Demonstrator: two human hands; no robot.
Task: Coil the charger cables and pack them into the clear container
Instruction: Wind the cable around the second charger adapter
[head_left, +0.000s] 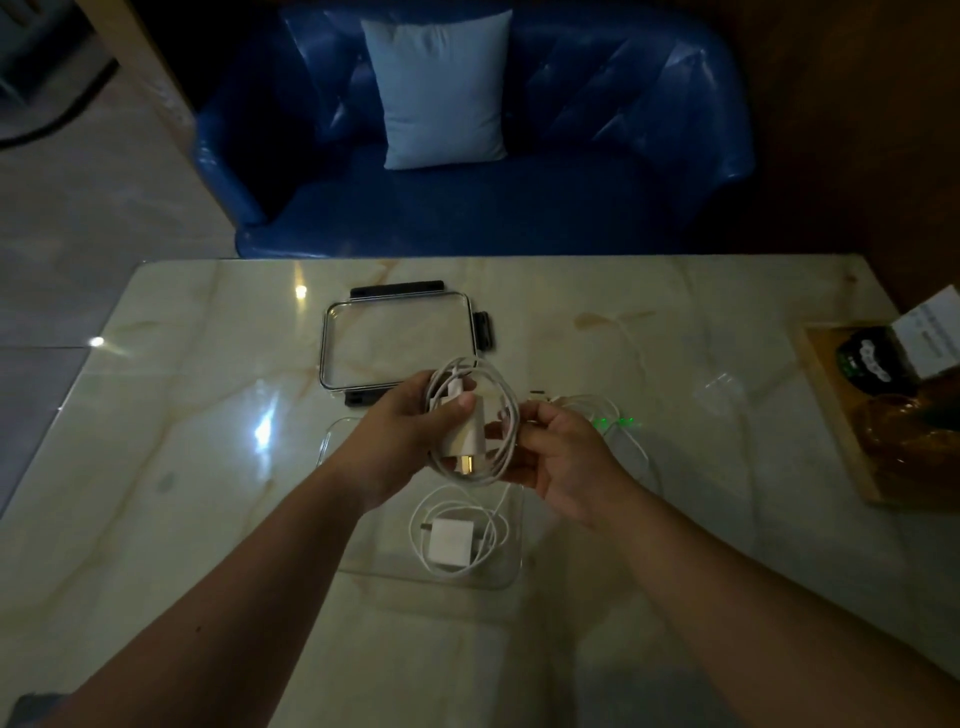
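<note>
My left hand (410, 431) grips a white charger plug (470, 441) with its white cable (506, 415) looped in a coil around it, held above the table. My right hand (561, 457) pinches the right side of that coil. Below my hands stands the clear container (363, 566), and inside it lies a second white charger (451, 540) with its cable coiled around it. Another white cable (618, 410) lies loose on the table to the right, with small green lights on it.
The container's clear lid (332, 332) with black clips lies further back on the marble table (156, 467). A wooden tray (841, 415) with dark items sits at the right edge. A blue sofa (571, 197) with a pale cushion stands behind the table.
</note>
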